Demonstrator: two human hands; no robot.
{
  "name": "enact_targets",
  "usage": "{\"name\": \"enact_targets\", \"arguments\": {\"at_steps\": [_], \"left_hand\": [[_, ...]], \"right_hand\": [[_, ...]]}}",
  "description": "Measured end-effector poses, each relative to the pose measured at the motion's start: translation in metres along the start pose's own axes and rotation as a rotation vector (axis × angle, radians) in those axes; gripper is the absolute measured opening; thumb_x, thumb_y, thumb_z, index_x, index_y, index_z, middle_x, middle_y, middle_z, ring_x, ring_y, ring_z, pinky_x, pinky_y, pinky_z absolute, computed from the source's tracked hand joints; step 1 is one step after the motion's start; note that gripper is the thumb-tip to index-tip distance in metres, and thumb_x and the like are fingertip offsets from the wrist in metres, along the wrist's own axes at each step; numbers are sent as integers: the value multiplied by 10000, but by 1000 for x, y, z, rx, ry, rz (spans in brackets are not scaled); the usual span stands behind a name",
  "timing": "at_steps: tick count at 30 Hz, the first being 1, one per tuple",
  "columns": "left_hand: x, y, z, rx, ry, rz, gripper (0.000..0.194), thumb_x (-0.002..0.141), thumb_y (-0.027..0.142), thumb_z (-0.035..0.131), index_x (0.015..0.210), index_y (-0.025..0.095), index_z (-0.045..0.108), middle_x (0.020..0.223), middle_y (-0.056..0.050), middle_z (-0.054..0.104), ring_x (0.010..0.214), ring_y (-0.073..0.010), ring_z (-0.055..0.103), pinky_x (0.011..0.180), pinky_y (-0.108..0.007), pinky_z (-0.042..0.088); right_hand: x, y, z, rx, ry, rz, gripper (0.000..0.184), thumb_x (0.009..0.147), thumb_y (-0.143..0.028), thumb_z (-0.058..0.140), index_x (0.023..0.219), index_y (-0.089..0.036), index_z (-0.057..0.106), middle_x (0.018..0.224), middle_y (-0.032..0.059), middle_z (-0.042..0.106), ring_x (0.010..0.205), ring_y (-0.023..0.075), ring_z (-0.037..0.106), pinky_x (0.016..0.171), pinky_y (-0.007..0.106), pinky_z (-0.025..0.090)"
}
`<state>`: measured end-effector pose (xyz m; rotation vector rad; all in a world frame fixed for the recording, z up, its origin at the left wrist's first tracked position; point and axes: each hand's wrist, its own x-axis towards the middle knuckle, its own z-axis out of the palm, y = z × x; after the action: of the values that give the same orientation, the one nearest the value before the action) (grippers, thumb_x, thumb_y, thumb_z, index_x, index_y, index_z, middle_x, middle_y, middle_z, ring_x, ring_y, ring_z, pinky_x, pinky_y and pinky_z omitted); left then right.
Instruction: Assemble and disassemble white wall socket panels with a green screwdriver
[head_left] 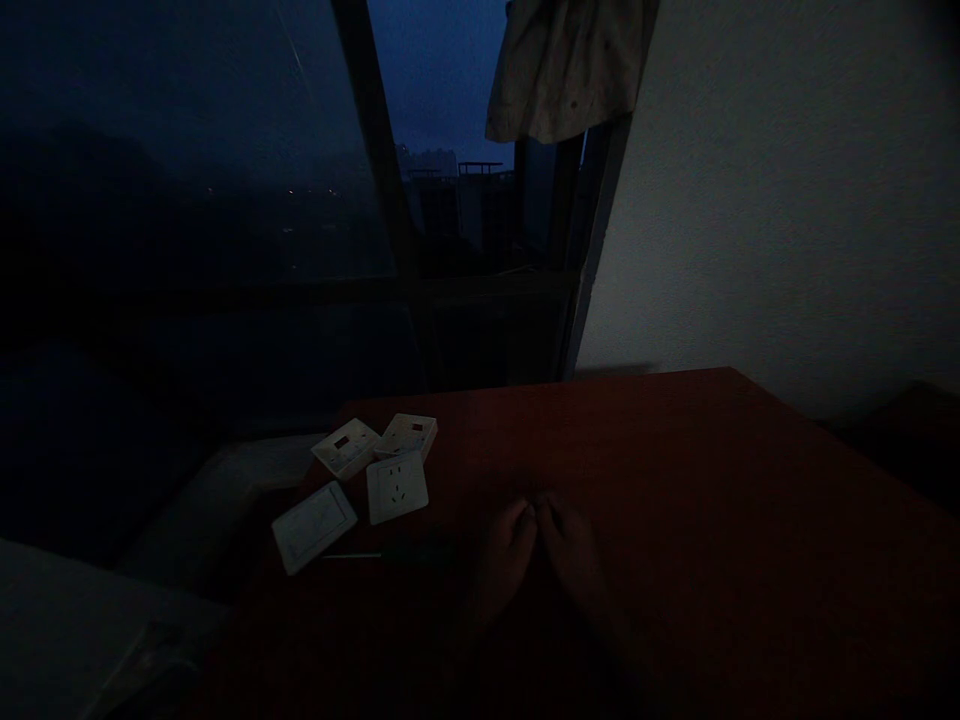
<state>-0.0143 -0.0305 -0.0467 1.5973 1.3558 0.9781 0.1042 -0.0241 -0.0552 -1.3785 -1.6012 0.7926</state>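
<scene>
Tabletop [675,470] bears screwdriver [367,556] left of left hand [508,548].

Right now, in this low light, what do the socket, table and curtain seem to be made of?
Socket: probably hard white plastic, judging by its smooth, pale face and crisp slots.
Table: reddish-brown wood or wood-look laminate, its top flat and evenly coloured; too dark to say which.
Curtain: matte, pale cloth, as its soft folds suggest.

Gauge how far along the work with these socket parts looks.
Early, I'd judge: nothing looks assembled. In hand: the left hand and right hand come together; too dark to tell what they hold. Remaining, it seems: joining the socket, blank plate and both boxes, which lie loose; the rod lies untouched.
</scene>
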Motion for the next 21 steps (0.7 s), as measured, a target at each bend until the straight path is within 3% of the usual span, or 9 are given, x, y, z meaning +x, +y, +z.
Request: {"name": "enact_targets", "arguments": {"at_steps": [21], "left_hand": [[-1, -2, 0, 0, -9, 6, 287, 922, 351, 385, 837, 190, 607, 839, -35, 656, 759, -181, 585, 714, -260, 430]], "right_hand": [[0, 5, 3, -17, 3, -3, 289, 907, -313, 348, 751, -199, 563, 719, 36, 637, 642, 159, 598, 594, 241, 401]]}}
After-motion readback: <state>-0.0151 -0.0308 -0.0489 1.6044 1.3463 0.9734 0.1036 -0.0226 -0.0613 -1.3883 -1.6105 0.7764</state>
